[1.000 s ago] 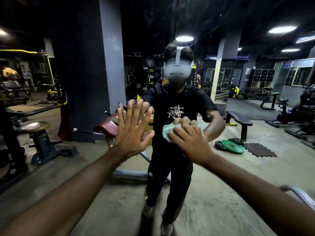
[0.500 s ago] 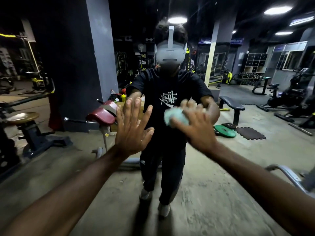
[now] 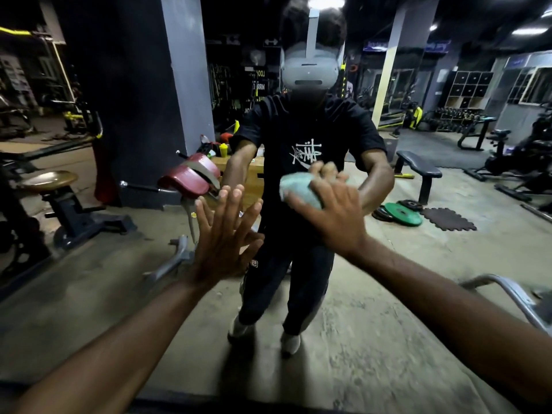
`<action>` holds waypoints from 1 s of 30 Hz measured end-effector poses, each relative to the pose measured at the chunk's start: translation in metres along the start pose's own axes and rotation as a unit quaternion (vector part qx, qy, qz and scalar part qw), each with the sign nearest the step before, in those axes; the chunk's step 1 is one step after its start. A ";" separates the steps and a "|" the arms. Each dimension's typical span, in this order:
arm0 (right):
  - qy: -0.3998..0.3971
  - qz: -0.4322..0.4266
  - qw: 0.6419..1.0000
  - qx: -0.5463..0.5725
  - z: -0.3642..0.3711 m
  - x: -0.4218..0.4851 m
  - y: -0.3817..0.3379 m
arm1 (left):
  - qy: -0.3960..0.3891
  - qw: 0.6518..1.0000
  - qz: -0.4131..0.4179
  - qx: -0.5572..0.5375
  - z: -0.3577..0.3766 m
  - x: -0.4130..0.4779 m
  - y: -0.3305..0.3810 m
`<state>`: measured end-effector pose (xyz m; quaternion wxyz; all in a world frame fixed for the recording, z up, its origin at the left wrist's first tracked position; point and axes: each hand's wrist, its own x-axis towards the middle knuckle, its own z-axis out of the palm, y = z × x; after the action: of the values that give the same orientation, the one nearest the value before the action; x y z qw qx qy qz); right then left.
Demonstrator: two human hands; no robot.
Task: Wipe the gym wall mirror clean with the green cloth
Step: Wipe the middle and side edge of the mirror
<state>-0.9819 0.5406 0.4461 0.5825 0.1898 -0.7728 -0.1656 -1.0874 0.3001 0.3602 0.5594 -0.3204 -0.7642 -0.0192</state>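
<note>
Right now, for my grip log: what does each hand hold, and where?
The right hand grips the bunched green cloth over its back; the left hand, fingers straight, holds nothing.

The green cloth (image 3: 301,191) is sitting bunched into a pale, slightly blurred wad against the gym wall mirror (image 3: 388,339), with the right hand (image 3: 331,216) gripping it and pressing it onto the glass. The mirror is standing upright, filling nearly the whole view and reflecting the cloth at the point of contact.
</note>
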 end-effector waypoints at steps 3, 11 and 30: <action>-0.081 -0.160 0.983 0.033 0.018 -0.030 -0.021 | 0.021 1.000 -0.006 -0.010 0.002 0.015 -0.023; 0.042 0.047 0.998 0.027 0.000 0.105 0.007 | 0.056 0.998 0.008 0.009 -0.017 0.077 -0.112; -0.033 -0.120 0.992 -0.008 0.009 0.166 -0.005 | 0.080 0.997 -0.011 0.000 -0.054 0.161 -0.184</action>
<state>-1.0314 0.4559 0.5807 0.5341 0.2709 -0.7620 -0.2464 -1.1632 0.2083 0.5808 0.6188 -0.3089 -0.7204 -0.0511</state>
